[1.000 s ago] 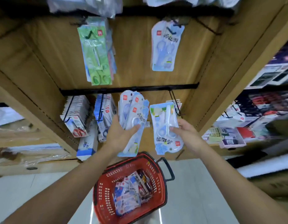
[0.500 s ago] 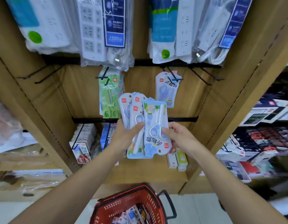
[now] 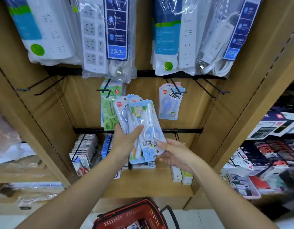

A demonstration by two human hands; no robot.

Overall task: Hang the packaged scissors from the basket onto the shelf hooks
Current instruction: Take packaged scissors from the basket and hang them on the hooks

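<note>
Packaged scissors (image 3: 126,111) sit fanned in my hands just above the black rail (image 3: 184,130) that crosses the wooden shelf bay (image 3: 77,100). My left hand (image 3: 126,141) grips the stack with its thumb across the front. My right hand (image 3: 174,154), just below the rail, pinches the lower corner of the front pack (image 3: 151,129), thumb on its face and fingers behind.

Above the rail, a blue pack (image 3: 169,103) hangs on a hook and a green pack (image 3: 110,111) hangs beside the stack. Bare hooks (image 3: 207,90) stick out nearby. Higher up hang bagged power strips (image 3: 100,38). Below the rail, rows of small packs (image 3: 85,146) hang on pegs, and little boxes (image 3: 181,175) stand on the wooden shelf board (image 3: 147,184). Far below, the red basket (image 3: 129,219) is on a pale floor (image 3: 200,217).

The frame edge cuts off the basket, so only a sliver of its contents shows. The front pack covers most of the stack, and I cannot count the packs behind it. The power strips are cropped at the top. The shelving (image 3: 266,146) right of the rail is blurred.
</note>
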